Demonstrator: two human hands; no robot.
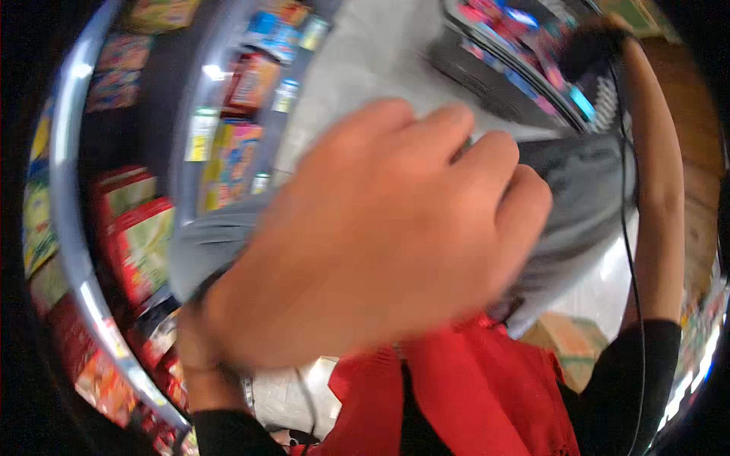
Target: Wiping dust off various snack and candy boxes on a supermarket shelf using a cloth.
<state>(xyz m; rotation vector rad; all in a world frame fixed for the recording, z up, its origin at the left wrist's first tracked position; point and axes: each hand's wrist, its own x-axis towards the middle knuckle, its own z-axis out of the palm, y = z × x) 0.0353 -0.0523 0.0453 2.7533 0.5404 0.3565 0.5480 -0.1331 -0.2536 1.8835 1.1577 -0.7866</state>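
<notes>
My left hand (376,228) is large and blurred in the middle of the view, back towards the camera, with its fingers curled. A speck of green shows between two fingers; whether it is something held cannot be told. A dark band circles the wrist. My right arm stretches up the right side, and my right hand (613,34) is at the upper right, beside a dark-rimmed bin (513,62) of colourful packages. Something dark covers or lies against that hand, and its fingers are not clear. A thin black cable runs along the right arm.
At the left, store shelves with a metallic edge (68,228) bear price tags, red-and-green packs (142,245) and an orange-red box (251,85). Grey floor (365,51) shows between the shelves and the bin. A cardboard box (570,342) is at the lower right, brown wood-like surfaces (698,102) at the far right.
</notes>
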